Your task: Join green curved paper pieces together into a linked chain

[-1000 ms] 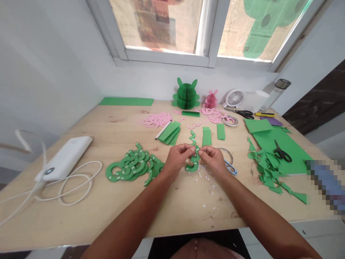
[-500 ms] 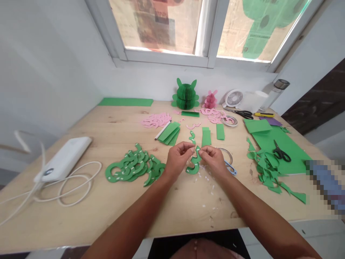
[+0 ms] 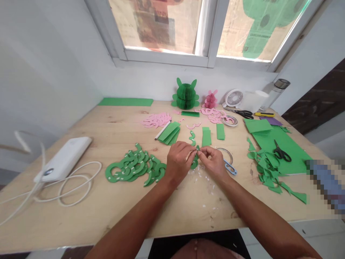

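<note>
Both hands meet over the middle of the table, pinching one curved green paper cutout (image 3: pixel 194 164) that my fingers partly cover. My left hand (image 3: pixel 180 157) grips it from the left, and my right hand (image 3: pixel 212 158) holds its upper tip from the right. Just beyond the fingers lies a wavy green paper strip (image 3: pixel 192 136) with small white patches. Left of my left hand is a pile of green curved paper cutouts (image 3: pixel 132 165), also marked with white patches. A light-blue cutter (image 3: pixel 230 168) and a tape roll (image 3: pixel 227 154) rest beside my right hand.
Green paper scraps (image 3: pixel 268 169) and black scissors (image 3: pixel 281 151) lie at right on a green sheet (image 3: pixel 291 154). A white power bank (image 3: pixel 64 158) with looped cable sits at left. Along the back stand a green paper figure (image 3: pixel 185 95), a pink one (image 3: pixel 210 100) and a small fan (image 3: pixel 234 98).
My left hand has turned and its fingers have closed in toward my right fingertips. More of the green cutout is now covered; the things around have stayed put.
</note>
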The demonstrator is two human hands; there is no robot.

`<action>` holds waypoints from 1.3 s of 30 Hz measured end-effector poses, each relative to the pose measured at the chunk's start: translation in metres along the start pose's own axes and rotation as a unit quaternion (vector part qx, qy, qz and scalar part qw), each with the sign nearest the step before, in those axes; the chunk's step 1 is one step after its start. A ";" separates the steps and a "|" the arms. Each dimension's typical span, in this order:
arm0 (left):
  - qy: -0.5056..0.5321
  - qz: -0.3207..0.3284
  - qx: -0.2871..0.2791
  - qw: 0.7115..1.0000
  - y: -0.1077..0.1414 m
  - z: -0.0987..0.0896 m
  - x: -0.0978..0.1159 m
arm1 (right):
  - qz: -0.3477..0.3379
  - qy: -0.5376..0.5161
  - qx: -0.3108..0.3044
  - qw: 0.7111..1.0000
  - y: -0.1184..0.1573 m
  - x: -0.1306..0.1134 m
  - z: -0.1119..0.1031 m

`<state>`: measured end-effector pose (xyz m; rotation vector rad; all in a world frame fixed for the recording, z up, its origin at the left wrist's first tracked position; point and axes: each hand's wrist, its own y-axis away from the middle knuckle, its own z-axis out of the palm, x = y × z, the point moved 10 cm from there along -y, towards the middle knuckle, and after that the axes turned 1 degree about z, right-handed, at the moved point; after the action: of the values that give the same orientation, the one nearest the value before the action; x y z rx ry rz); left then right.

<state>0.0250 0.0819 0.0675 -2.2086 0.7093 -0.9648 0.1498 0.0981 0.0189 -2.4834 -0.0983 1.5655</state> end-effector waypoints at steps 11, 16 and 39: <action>-0.024 0.025 -0.008 0.999 -0.001 -0.001 0.003 | -0.055 0.042 -0.007 0.998 0.003 -0.014 0.002; -0.027 0.027 -0.018 0.999 -0.001 0.000 0.003 | -0.072 0.058 -0.004 0.996 0.005 -0.017 0.002; 0.017 -0.004 -0.038 0.999 -0.003 0.003 -0.005 | -0.095 0.071 -0.007 0.993 0.006 -0.022 0.003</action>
<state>0.0251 0.0881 0.0654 -2.2683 0.7644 -0.9966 0.1370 0.0888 0.0361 -2.5030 -0.3140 1.3136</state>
